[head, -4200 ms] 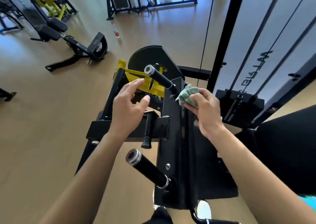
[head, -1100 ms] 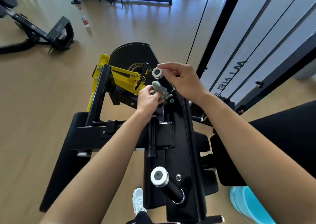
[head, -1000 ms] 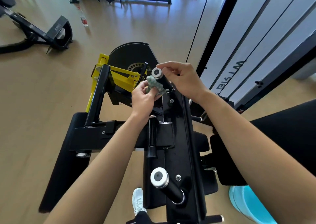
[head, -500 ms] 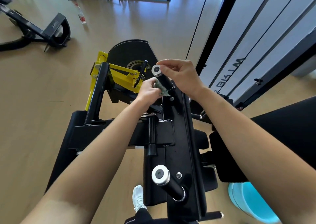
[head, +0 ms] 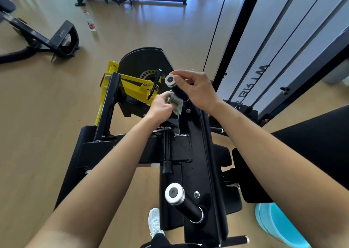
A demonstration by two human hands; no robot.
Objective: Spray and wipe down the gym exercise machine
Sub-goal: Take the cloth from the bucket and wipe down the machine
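Observation:
A black exercise machine (head: 196, 149) with a yellow lever arm (head: 132, 89) stands below me. Its far handle (head: 172, 85), black with a chrome cap, sticks up from the top of the frame. My right hand (head: 196, 89) curls round that handle just below the cap. My left hand (head: 160, 107) pinches a crumpled green cloth (head: 175, 102) and presses it against the lower part of the same handle. A second chrome-capped handle (head: 179, 198) juts out nearer to me, untouched.
A plastic bottle (head: 90, 21) stands on the wooden floor at the back left, next to a black bench base (head: 62, 38). A weight stack with cables (head: 245, 107) rises on the right. A light blue bucket (head: 277, 225) sits at the lower right, by my white shoe (head: 154, 221).
The cloth passed from my right hand to my left. My right hand took hold of the far handle, and my left hand has been rubbing the cloth along its lower part.

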